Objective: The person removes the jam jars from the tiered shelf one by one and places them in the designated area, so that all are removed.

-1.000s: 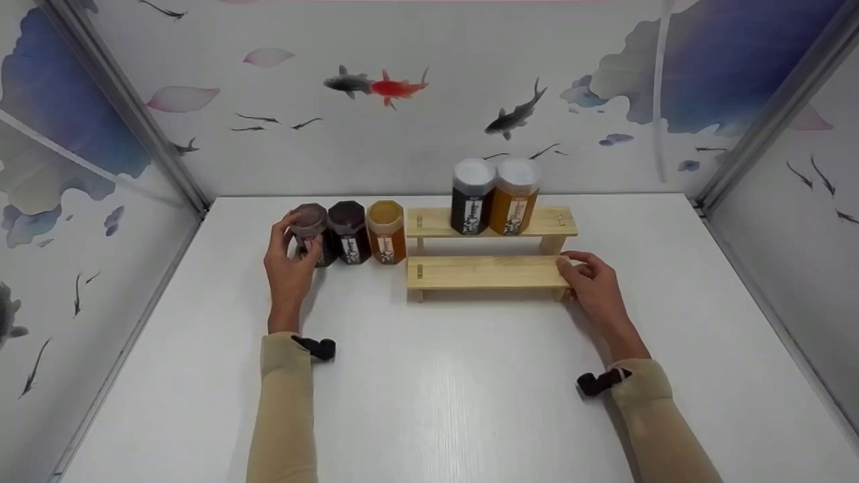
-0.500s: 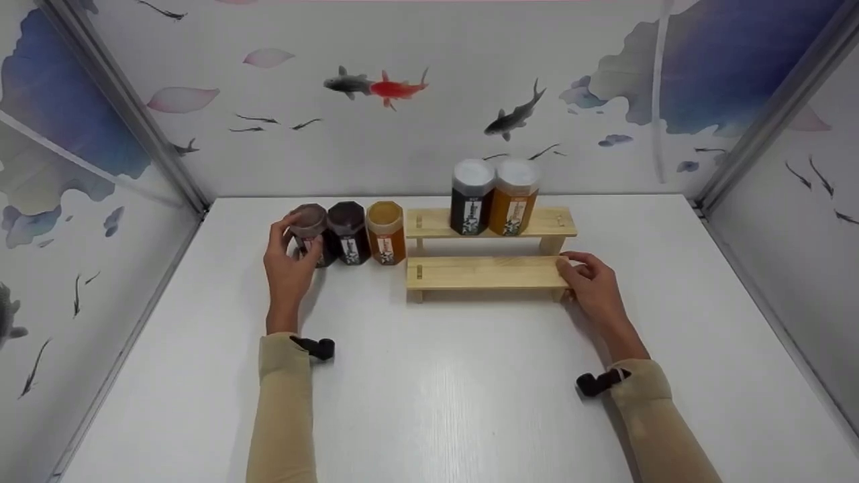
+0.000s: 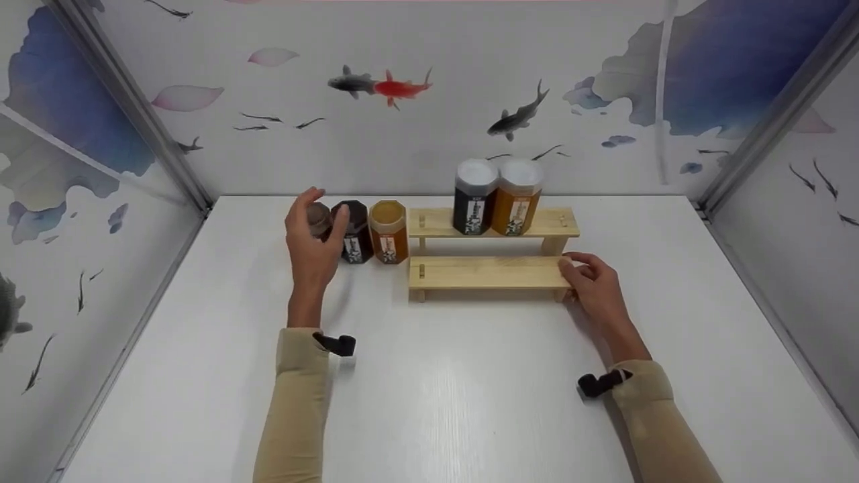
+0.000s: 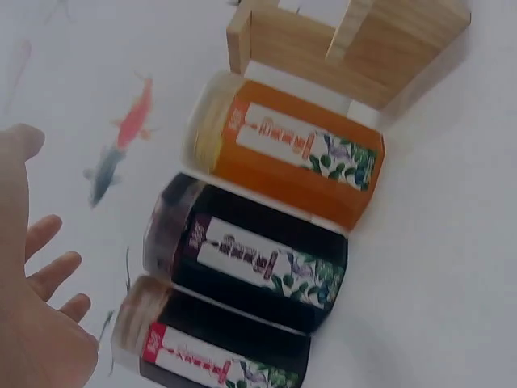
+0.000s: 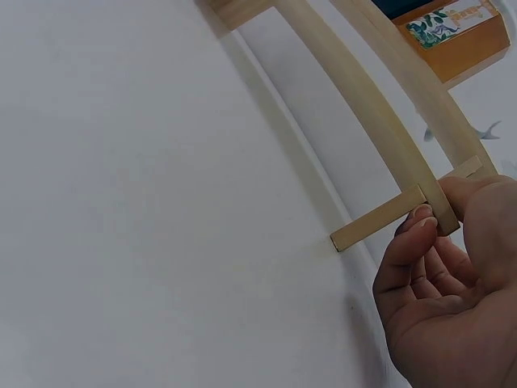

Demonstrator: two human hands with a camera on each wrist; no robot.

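Note:
Raised above the leftmost dark jar (image 3: 318, 216), my left hand (image 3: 312, 258) has its fingers spread and holds nothing. In the left wrist view that hand shows apart from the jar lids. Beside that jar stand another dark jar (image 3: 358, 231) and an amber jar (image 3: 388, 231), all upright in a row on the table. My right hand (image 3: 597, 288) pinches the right end of the lower step of a two-step wooden rack (image 3: 483, 272). On the upper step stand a dark jar (image 3: 473, 208) with a white lid and an amber jar (image 3: 515, 209) with a white lid.
The white table (image 3: 429, 389) is enclosed by printed panels at the back (image 3: 402, 147) and both sides. The rack stands just right of the jar row, near the back edge. Each sleeve cuff bears a small black camera, such as the left wrist camera (image 3: 341, 345).
My left hand has let go of the leftmost jar and moved up and slightly right. The right hand keeps its grip on the rack; the jars and rack have not moved.

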